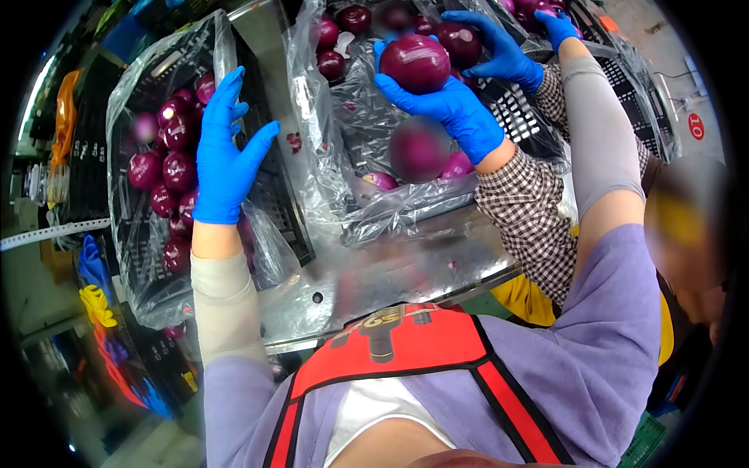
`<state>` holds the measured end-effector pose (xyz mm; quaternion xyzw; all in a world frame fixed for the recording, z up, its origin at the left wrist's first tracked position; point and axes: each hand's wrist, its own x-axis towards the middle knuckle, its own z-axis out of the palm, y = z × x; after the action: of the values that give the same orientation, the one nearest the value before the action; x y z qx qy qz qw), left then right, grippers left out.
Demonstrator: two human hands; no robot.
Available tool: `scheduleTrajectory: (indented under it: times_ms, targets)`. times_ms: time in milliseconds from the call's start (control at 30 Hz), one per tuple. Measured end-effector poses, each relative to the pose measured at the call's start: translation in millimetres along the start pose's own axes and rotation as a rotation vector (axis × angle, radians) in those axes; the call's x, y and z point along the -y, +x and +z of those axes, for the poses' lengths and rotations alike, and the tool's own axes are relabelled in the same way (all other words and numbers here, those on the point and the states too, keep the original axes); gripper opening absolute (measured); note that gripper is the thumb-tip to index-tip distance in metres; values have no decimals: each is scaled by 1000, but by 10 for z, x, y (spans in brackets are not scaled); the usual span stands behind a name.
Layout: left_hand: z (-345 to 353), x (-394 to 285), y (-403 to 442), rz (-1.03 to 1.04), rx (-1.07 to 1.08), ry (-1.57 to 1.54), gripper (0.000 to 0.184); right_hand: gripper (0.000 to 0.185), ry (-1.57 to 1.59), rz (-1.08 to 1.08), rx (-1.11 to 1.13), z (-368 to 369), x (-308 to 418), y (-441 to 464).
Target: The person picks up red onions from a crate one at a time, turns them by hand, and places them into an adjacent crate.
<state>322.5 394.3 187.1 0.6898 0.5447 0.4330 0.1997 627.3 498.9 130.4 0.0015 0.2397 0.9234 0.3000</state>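
Note:
My left hand (225,148), in a blue glove, is raised over the right side of the left crate (269,187). Its fingers stretch upward with the thumb apart, and it holds nothing. Peeled red onions (179,170) lie in that crate's plastic liner beside the hand. My right hand (559,28), also blue-gloved, reaches far up to the top right. It is against red onions (532,15) in another lined crate; its fingers are small and partly hidden, so their grip is unclear.
A co-worker in checked sleeves (523,214) stands at my right. Their gloved left hand (452,113) holds a large red onion (415,64) over the middle lined crate (374,222); their other hand (499,51) is at another onion (459,44). A metal table (374,273) runs below.

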Motion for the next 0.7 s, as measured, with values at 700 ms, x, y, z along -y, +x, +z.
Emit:
scheduleTrajectory:
  times_ms: [700]
  targets:
    - [-20,407,33,-24,-170,-17,53,22,-3486,415,35,316,-1239,239]
